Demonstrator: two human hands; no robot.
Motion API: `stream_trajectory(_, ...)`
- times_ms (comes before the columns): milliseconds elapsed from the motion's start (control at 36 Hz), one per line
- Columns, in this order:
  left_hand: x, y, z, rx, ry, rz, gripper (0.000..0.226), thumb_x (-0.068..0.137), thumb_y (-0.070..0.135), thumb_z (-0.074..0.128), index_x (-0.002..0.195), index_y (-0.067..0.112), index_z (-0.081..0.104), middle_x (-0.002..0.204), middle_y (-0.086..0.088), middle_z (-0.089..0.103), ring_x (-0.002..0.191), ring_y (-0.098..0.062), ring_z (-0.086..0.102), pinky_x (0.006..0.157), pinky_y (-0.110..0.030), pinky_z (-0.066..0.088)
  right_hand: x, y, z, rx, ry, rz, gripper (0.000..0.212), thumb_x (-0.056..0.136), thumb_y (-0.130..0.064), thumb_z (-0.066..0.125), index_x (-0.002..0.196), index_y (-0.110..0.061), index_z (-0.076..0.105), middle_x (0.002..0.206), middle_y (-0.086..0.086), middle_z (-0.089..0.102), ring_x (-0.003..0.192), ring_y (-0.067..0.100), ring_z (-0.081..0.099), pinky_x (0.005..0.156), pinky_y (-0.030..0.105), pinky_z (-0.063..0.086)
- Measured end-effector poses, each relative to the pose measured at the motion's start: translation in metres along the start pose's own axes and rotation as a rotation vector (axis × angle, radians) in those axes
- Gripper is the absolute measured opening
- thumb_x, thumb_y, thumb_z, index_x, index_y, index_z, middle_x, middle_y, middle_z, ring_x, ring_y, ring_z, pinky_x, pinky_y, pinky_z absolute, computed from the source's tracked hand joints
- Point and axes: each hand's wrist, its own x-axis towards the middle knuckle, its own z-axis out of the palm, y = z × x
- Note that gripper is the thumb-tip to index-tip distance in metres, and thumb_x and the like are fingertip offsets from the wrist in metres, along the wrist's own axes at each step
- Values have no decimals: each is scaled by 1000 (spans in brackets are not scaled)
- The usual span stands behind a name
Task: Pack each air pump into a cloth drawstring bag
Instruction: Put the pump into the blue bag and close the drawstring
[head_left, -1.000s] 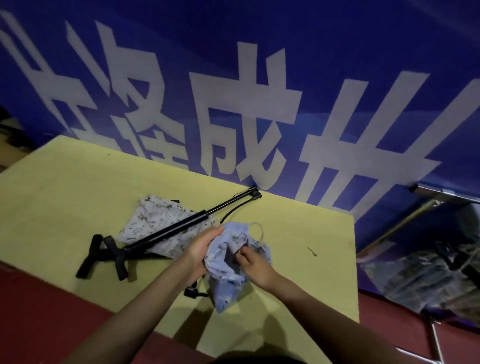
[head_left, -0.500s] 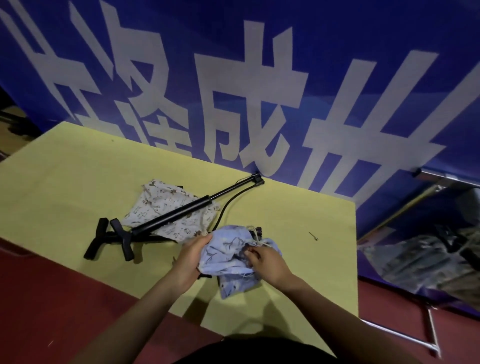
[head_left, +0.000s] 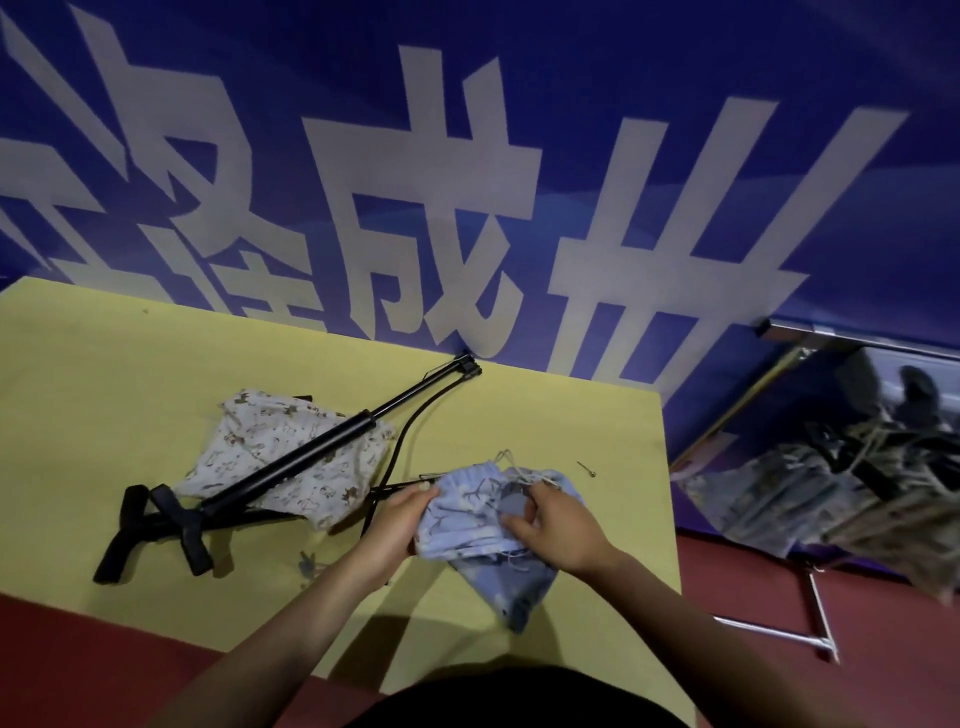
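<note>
A light blue patterned drawstring bag (head_left: 478, 525) hangs bunched over the yellow table (head_left: 104, 384), its lower end drooping toward me. My left hand (head_left: 397, 519) grips its left side. My right hand (head_left: 556, 525) pinches the gathered cloth and cord at its mouth. A long black air pump (head_left: 291, 465) lies slantwise across a cream patterned bag (head_left: 270, 452), its T-handle (head_left: 179, 525) at the left and its hose (head_left: 410, 426) curving along the right. A second black pump handle (head_left: 122, 535) sticks out beneath it. What the blue bag holds is hidden.
A small metal needle (head_left: 587, 469) lies on the table right of the blue bag. A blue banner (head_left: 519, 182) with big white characters rises behind the table. Past the right edge, a metal-framed cart (head_left: 831, 499) holds more cloth and pumps over a red floor (head_left: 883, 597).
Both hands shifted the blue bag slightly right and bunched it more tightly. The camera view tilted a little. The pumps and cream bag stayed where they were.
</note>
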Motion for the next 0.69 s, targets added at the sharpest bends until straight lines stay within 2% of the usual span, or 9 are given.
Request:
stream_trajectory(83, 13, 1, -1, 41, 0, -16, 25, 98, 27, 51, 113, 13, 66, 112, -13, 70, 104, -30, 66, 94, -46, 50, -1, 0, -6, 89, 26, 0, 41, 96, -52, 45, 71, -20, 39, 64, -3, 43, 60, 11, 42, 60, 33, 30)
stream_trajectory(222, 32, 6, -3, 163, -8, 32, 23, 101, 23, 46, 105, 9, 64, 106, -19, 67, 95, -29, 64, 73, -32, 50, 15, 5, -4, 337, 125, 155, 57, 102, -45, 35, 71, -3, 59, 70, 10, 62, 69, 19, 58, 72, 36, 42)
stream_trajectory(306, 43, 10, -11, 238, 26, 115, 17, 101, 17, 46, 98, 16, 62, 100, -9, 65, 91, -22, 62, 68, -27, 50, 28, 7, 1, 237, 117, 133, 49, 100, -40, 43, 61, -10, 46, 57, 7, 47, 54, 18, 44, 54, 33, 30)
stream_trajectory(389, 56, 15, -31, 376, 146, 241, 14, 100, 16, 46, 103, 16, 60, 96, -1, 61, 90, -17, 59, 72, -25, 46, 37, 3, 4, 215, 147, 122, 47, 99, -36, 47, 58, -17, 33, 52, 1, 33, 50, 12, 34, 51, 32, 20)
stream_trajectory(444, 66, 16, -52, 508, 272, 339, 12, 99, 18, 49, 105, 17, 60, 93, 1, 60, 82, -14, 57, 69, -26, 45, 43, -3, 6, 296, 173, 124, 46, 100, -36, 45, 61, -11, 44, 56, 5, 45, 54, 18, 44, 55, 38, 31)
stream_trajectory(528, 90, 11, -100, 730, 476, 494, 16, 94, 18, 59, 107, 8, 63, 95, -10, 59, 84, -24, 56, 70, -37, 49, 57, -12, 10, 452, 132, 117, 45, 102, -34, 41, 75, -6, 63, 69, 12, 63, 67, 28, 58, 65, 40, 45)
stream_trajectory(556, 100, 8, -117, 828, 491, 498, 20, 92, 19, 62, 107, 6, 63, 92, -10, 58, 82, -26, 56, 67, -37, 50, 61, -15, 12, 485, 112, 115, 44, 103, -33, 41, 74, -10, 65, 68, 8, 63, 66, 26, 59, 65, 39, 46)
stream_trajectory(611, 117, 3, -145, 951, 452, 362, 28, 91, 30, 61, 110, 9, 62, 85, -6, 59, 73, -24, 58, 60, -33, 51, 69, -21, 15, 554, 86, 124, 43, 103, -29, 40, 70, -18, 66, 63, -3, 61, 61, 17, 57, 66, 36, 47)
stream_trajectory(694, 130, 1, -166, 1050, 376, 188, 34, 90, 43, 59, 108, 14, 59, 78, -5, 62, 64, -21, 61, 53, -26, 48, 82, -28, 21, 620, 57, 154, 45, 104, -28, 38, 73, -15, 68, 61, -4, 60, 56, 10, 55, 64, 31, 47)
